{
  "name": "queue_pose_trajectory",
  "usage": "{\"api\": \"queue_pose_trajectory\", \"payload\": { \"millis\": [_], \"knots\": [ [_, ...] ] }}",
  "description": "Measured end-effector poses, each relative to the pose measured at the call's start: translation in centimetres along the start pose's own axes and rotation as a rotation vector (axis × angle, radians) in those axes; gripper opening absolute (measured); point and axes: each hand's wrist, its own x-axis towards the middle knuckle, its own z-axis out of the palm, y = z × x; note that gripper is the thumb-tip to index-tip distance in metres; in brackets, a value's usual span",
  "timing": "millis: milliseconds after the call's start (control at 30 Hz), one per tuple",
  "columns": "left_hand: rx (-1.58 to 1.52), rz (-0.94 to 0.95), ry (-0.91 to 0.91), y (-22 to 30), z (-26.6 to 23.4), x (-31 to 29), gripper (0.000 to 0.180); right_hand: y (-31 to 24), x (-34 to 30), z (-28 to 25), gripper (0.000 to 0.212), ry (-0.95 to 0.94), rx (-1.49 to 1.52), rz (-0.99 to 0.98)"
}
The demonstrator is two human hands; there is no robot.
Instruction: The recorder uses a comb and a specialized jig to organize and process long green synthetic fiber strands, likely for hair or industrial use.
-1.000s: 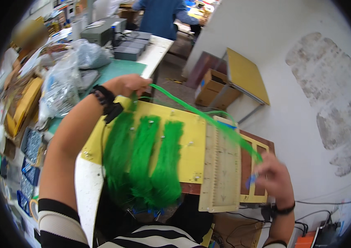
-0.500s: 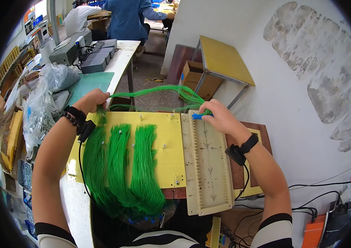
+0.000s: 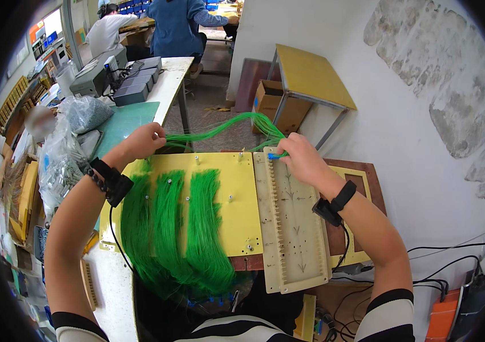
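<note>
A long bundle of thin green wires (image 3: 219, 129) arcs between my hands above the far edge of a yellow board. My left hand (image 3: 144, 141), fingers closed, pinches its loose end at the board's far left corner. My right hand (image 3: 299, 158) is closed on the small blue connector (image 3: 277, 155) at the bundle's other end. The connector is at the far end of a cream slotted board (image 3: 302, 233) with a row of teeth along its left side. Three thick green wire bundles (image 3: 203, 219) lie across the yellow board (image 3: 241, 222) and hang over its near edge.
Metal posts (image 3: 231, 198) stand up from the yellow board. At left, clear plastic bags (image 3: 85, 113) lie near a green mat (image 3: 134, 117). A yellow-topped table (image 3: 314, 77) stands beyond, against the wall. Black cables (image 3: 439, 248) run at right. Two people work in the background.
The view has shifted slightly. My left hand's grip looks looser, the wires now leaving at its fingertips. My right hand has shifted slightly, and less of the blue connector shows.
</note>
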Motion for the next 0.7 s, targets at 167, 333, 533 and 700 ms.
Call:
{"api": "queue_pose_trajectory", "payload": {
  "millis": [167, 333, 533, 700],
  "knots": [
    [0.277, 0.29, 0.128, -0.1, 0.0, -2.0, 0.039, 0.1, 0.1, 0.3, 0.02, 0.002, -0.024, -0.024],
    [0.35, 0.321, 0.372, 1.5, -1.2, -5.4, 0.046, 0.7, -0.8, 1.6, 0.018, 0.032, 0.062, 0.051],
    [0.529, -0.036, 0.001, -0.2, -3.9, -7.9, 0.042, 3.0, -0.2, -0.6, 0.024, -0.112, -0.117, -0.237],
    [0.418, -0.092, -0.273, -0.8, -2.6, -9.0, 0.062, 2.1, 0.4, -2.5, 0.036, -0.275, -0.001, -0.039]
  ]
}}
